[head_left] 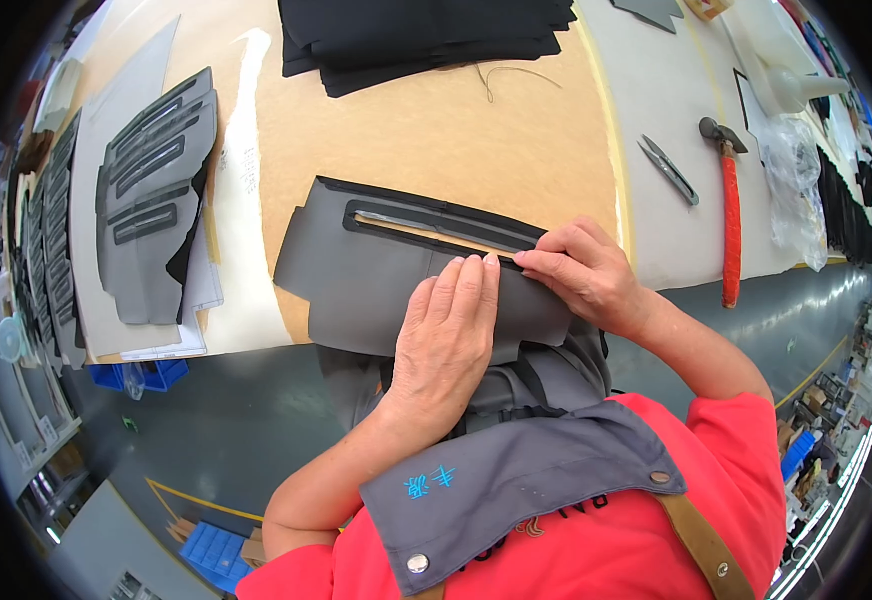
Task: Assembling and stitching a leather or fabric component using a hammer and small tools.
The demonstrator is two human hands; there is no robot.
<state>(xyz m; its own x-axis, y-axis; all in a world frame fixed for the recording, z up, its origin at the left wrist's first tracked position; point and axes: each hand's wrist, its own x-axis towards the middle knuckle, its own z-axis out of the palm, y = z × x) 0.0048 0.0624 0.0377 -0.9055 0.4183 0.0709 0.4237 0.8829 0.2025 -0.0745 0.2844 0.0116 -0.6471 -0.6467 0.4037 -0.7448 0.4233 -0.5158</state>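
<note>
A grey fabric panel lies at the table's near edge, its lower part hanging slightly over. Near its far side runs a long slot framed by a black strip, with a thin silvery piece showing in the opening. My left hand rests flat on the panel, fingers stretched out and fingertips at the slot's near border. Close to those fingertips, my right hand pinches the black border at the slot's right end between thumb and fingers. The slot's right end is partly hidden by this hand.
Stacked grey panels with slots lie at the left. A black fabric stack sits at the far side, with loose thread beside it. Thread snips, a red-handled hammer and a clear plastic bag are at the right.
</note>
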